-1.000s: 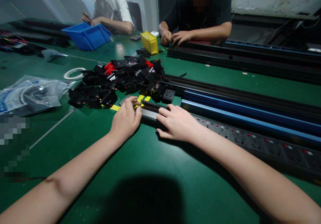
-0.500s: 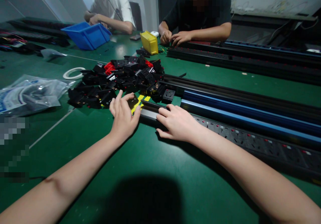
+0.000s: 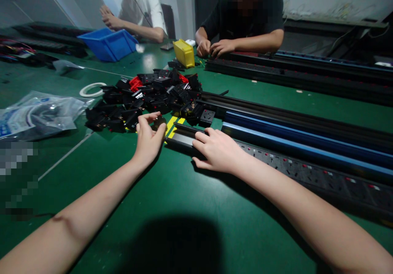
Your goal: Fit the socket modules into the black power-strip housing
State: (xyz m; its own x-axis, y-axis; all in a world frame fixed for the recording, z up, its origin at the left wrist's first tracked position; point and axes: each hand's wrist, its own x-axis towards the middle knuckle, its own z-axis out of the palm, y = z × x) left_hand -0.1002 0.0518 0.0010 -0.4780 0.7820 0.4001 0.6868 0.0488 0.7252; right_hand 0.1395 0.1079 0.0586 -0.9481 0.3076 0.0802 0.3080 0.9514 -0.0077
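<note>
My left hand has its thumb and fingers closed around a small black socket module, beside the edge of a pile of similar black modules. My right hand lies over a long black rail, fingers across its top and thumb along its near side. The rail's left end shows a bare silvery channel. On its right part, beyond my hand, a row of black socket modules with red dots sits in it. Yellow strips lie between my left hand and the rail's end.
Blue-edged long rails lie behind mine. A blue bin, a yellow box, a white tape ring and a clear plastic bag are on the green table. Two people sit across, one with hands at another rail.
My left hand's spread fingers have closed on a socket module and drawn slightly left, away from the rail's end. My right hand stays in place. The person at far left has raised their hands.
</note>
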